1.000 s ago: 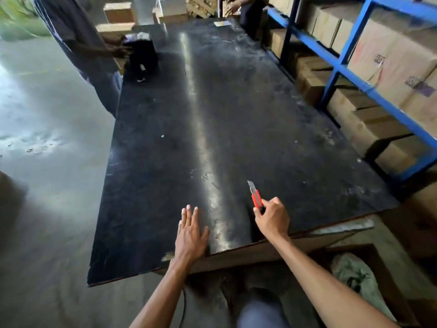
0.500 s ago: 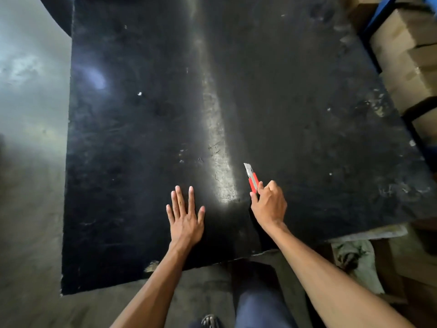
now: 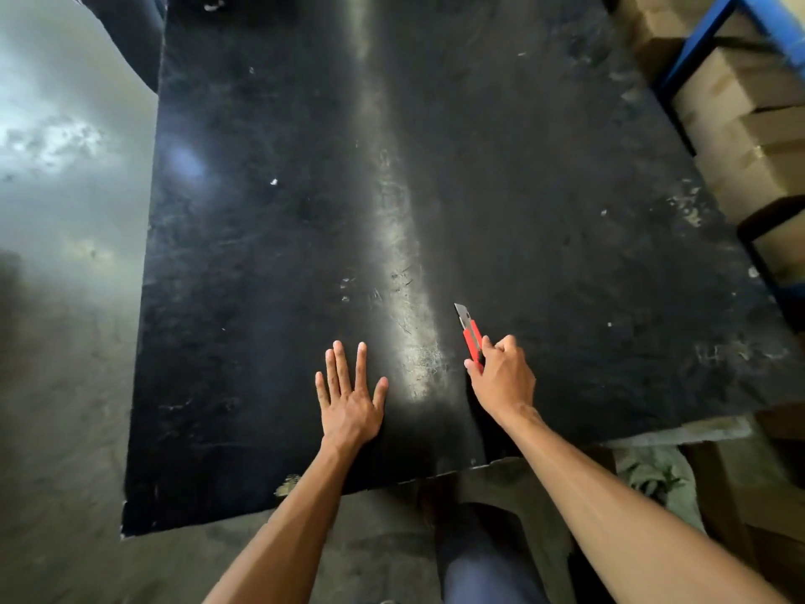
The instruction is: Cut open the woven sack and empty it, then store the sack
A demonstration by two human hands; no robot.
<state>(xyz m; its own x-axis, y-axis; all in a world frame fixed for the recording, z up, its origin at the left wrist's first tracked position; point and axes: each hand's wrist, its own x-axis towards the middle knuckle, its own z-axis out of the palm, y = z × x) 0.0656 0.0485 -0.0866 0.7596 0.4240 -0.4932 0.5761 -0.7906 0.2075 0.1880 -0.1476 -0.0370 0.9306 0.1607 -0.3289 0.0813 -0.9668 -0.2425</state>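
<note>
1. Red-handled utility knife [image 3: 470,337], blade out and pointing away from the person, sits in the right hand [image 3: 503,377], whose fingers and thumb curl round the lower part of the handle; the hand is over the near part of the table.
2. Crumpled pale cloth or sacking [image 3: 653,477] lies low at the right, below the table's near right corner; whether it is the woven sack cannot be told.
3. Left hand [image 3: 348,407] lies palm down on the table, fingers straight and slightly spread, thumb out toward the right hand, holding nothing.
4. Both hands are near the table's front edge, apart from each other, with a pale streak of reflected light on the surface between them.
5. Black table [image 3: 261,276] is scuffed and scratched, with small white flecks on it.
6. Cardboard boxes [image 3: 740,106] are stacked at the right, beside a blue metal rack [image 3: 714,28].
7. Grey concrete floor [image 3: 65,298] shows on the left.
</note>
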